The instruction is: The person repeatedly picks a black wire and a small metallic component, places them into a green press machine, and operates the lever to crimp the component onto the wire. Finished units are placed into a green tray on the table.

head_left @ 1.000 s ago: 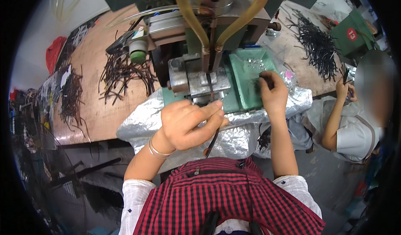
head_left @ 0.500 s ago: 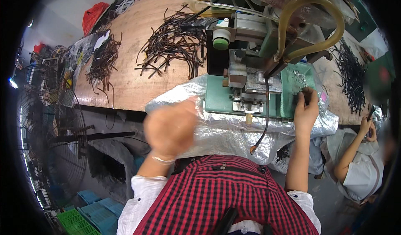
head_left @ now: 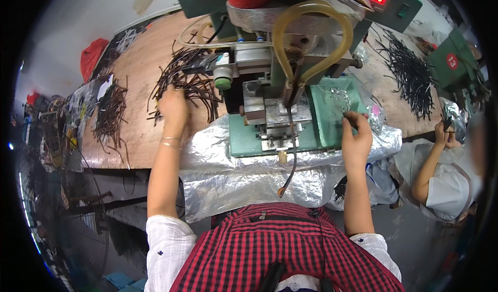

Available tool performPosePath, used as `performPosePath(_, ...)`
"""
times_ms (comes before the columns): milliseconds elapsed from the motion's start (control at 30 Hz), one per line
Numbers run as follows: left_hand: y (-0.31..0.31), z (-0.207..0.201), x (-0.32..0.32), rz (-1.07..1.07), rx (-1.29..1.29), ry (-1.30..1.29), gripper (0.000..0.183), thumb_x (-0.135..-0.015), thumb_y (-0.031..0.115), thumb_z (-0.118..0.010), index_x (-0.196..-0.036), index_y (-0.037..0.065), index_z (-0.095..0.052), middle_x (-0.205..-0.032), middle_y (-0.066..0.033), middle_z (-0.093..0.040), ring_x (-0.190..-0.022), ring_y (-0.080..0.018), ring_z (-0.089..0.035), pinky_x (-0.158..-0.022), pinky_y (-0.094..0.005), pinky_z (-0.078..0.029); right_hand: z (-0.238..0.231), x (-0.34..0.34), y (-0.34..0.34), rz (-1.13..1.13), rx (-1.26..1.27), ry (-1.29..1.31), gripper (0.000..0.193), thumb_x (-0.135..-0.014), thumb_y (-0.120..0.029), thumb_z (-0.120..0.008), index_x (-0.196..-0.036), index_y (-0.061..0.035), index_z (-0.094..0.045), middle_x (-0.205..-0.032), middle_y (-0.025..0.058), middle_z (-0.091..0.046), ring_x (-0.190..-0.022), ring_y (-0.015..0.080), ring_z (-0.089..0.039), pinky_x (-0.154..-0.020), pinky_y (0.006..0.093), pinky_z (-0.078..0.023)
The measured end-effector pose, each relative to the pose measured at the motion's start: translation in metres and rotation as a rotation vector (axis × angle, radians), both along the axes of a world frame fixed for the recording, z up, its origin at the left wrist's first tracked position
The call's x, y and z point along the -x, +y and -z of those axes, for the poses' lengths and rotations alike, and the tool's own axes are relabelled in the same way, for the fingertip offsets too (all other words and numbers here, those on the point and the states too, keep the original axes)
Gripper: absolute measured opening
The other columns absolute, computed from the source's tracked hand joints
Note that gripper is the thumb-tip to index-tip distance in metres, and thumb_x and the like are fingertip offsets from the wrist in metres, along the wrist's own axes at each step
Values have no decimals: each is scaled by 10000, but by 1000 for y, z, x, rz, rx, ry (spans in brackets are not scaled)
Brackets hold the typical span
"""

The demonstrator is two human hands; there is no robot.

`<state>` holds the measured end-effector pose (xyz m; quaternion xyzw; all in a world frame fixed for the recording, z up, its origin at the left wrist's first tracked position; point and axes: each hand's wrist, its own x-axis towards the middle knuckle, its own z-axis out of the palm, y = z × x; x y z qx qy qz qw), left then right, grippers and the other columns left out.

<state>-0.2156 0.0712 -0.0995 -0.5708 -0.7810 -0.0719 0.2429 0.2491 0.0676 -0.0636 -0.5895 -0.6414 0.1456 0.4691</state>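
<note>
Head view: From far off, I see one dark wire (head_left: 294, 159) hanging at the front of the machine (head_left: 252, 56), with no hand on it.
Wire: Its top goes in at the middle of the machine. Its low end has an orange-brown tip and hangs in front of the foil (head_left: 207, 141) below.
Done so far: I guess the low end has its tip on. The machine hides the top end, so I cannot tell about that.
Heaps: A brown heap (head_left: 207, 92) lies just left of the machine, a second brown heap (head_left: 110, 113) is farther left, and a black heap (head_left: 407, 74) is to the right, all on the desk (head_left: 142, 141). I think lots of wires are left to do, but I cannot tell which heaps are done.
Left hand (head_left: 173, 106): It reaches out left of the machine, arm almost straight, fingertips at the near heap. I cannot tell if its grip is clamped on a wire.
Right hand (head_left: 357, 141): It is curled over the green tray (head_left: 328, 120), right of the machine, near some shiny bits (head_left: 340, 97). Thumb and finger look close, but I cannot tell if the grip has a bit.
</note>
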Motion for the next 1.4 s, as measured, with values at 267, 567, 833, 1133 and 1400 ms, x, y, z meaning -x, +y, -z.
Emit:
performPosePath(267, -48, -63, 8, 38, -25, -277, 56, -816, 65, -670, -866, 51, -690, -889, -158, -698, -794, -376, -675, -666, -446, -531, -72, 40, -18, -294, -184, 143, 141, -841, 34, -676, -963, -15, -728, -971, 113, -730, -917, 266, -674, -861, 363, -504)
performPosePath(567, -78, -90, -102, 506, -582, -1397, 116, -978, 63, -662, -942, -46, -679, -822, -67, -679, -672, -123, -624, -616, -231, -497, -54, 103, -7, -364, -22, 683, 393, -829, 31, -740, -1190, 38, -585, -1038, 103, -691, -945, 145, -670, -865, 277, -511)
performPosePath(833, -47, -172, -166, 999, -817, -1088, 90, -847, -97, -712, -902, -33, -682, -864, -130, -705, -771, -237, -685, -715, -361, -602, -95, 109, -25, -559, 81, 736, 572, -823, 72, -626, -1367, 37, -453, -1258, 159, -611, -1146, 211, -622, -991, 327, -477)
performPosePath(1133, -49, -108, -215, 1223, -581, -291, 267, -740, 161, -884, -901, 66, -694, -912, -91, -726, -570, -116, -596, -462, -241, -428, -16, 12, 32, -126, 66, -133, 424, -821, 54, -523, -1214, -17, -668, -1195, 194, -687, -1145, 331, -651, -1012, 386, -481)
performPosePath(1400, -42, -109, -209, 1295, -541, -280, 276, -740, 144, -895, -926, 79, -703, -859, -73, -727, -528, -110, -581, -432, -246, -398, 2, -17, 41, -24, -83, 133, 373, -872, 20, -571, -1235, -25, -640, -1144, 204, -697, -1052, 378, -674, -912, 417, -532)
